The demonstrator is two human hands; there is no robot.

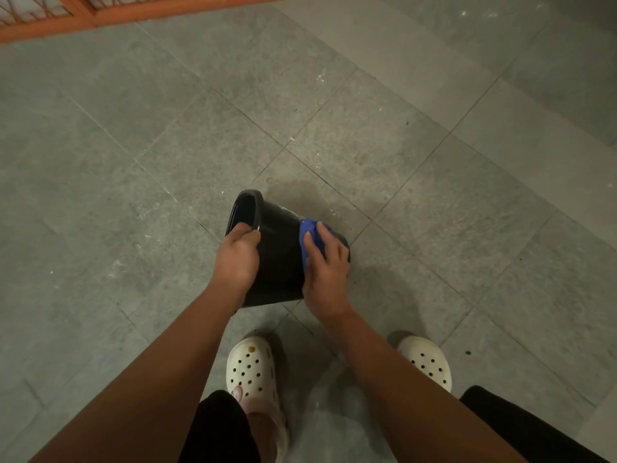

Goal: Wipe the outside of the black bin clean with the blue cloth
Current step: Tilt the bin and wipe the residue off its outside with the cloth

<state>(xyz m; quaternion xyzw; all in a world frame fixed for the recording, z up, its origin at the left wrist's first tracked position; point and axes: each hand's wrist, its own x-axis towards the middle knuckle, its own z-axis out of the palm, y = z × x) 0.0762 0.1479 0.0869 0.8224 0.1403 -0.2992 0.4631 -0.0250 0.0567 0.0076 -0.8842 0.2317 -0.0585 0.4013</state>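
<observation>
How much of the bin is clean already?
Nothing looks finished for sure. The left hand grips the rim of the black bin, tilting it; the right hand presses the blue cloth on its side near the base. Its upper side has pale streaks still to wipe.

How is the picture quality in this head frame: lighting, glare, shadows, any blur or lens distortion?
Head view: dim, flat light; a soft shadow lies on the floor beyond the black bin; thin glare streaks mark its glossy wall near the blue cloth; tile joints bend slightly, a wide-lens effect; the left hand and right hand show no clear motion blur.
</observation>
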